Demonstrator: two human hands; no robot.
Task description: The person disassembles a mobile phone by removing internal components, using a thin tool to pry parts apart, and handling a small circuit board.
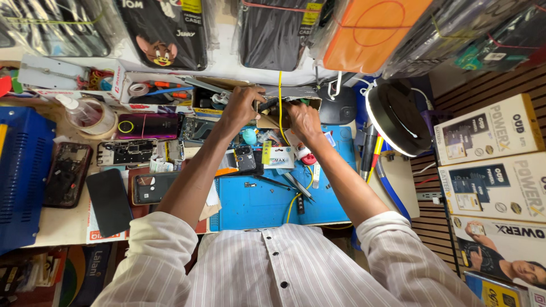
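well, both arms reached fwd over the blue work mat [256, 207] to a cardboard box [296, 102] at the back of the bench. left hand [242, 105] was at the box's left edge, fingers curled round a small dark tool [267, 104] w/ a blackish handle, gripped at its near end. right hand [301, 119] sat just beside it on the right, fingers bent down into the box; couldn't tell if it was clamped on anything, since the fingertips were hidden. a yellow wire [280, 108] ran down from the wall betw. the two hands and on across the mat. on the mat lay tweezers [298, 185], a phone back w/ camera block [244, 159] and a small white packet [278, 158], all near the forearms but not touched. left of the mat: a dark phone [109, 202] face down, a phone in a brown case [151, 187], an opened phone showing its board [125, 152], and a purple-backed phone [149, 125] further back. a roll of clear tape [94, 119] sat near the left rear, a blue metal unit [23, 170] at the far left edge. right of the hands a round ring lamp [398, 116] was lit along its rim, tilted. phone cases in plastic sleeves [165, 31] hung on the wall above. white printed boxes [489, 133] were stacked at the right. person wore a striped shirt [284, 267].
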